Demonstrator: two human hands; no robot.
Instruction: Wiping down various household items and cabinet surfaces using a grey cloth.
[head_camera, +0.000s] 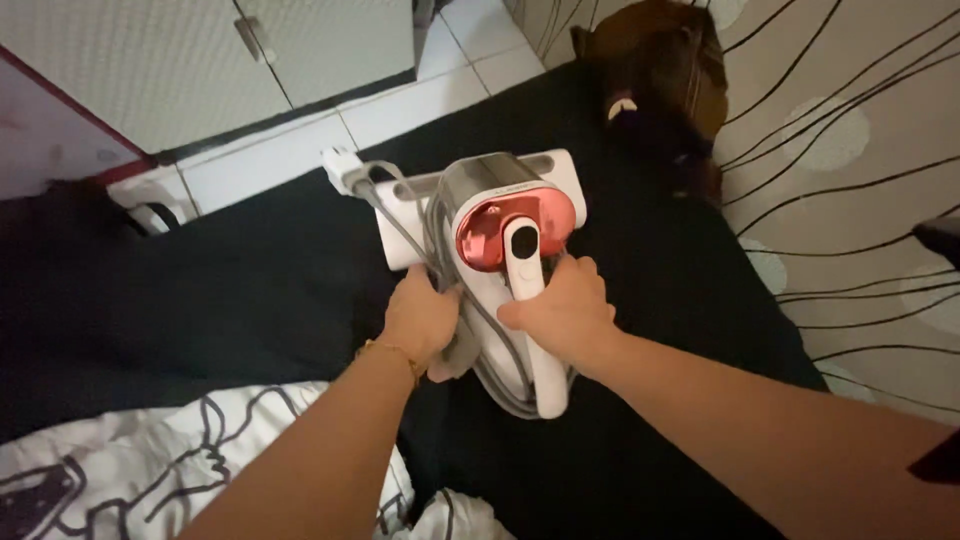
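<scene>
A white handheld vacuum (500, 215) with a red and silver dust cup rests on a black blanket (250, 290). Its grey cord (430, 235) is wound around the body, and the white plug (343, 170) sticks out at the upper left. My right hand (560, 310) is wrapped around the white handle. My left hand (418, 320), with a thin gold bracelet on the wrist, grips the wound cord at the vacuum's left side.
A dark brown plush toy (660, 75) lies at the blanket's far end. Beige bedding with black curved lines (850, 150) is on the right. A white patterned cloth (130, 460) is at the lower left. White floor tiles (300, 140) and cabinet doors (170, 60) lie beyond.
</scene>
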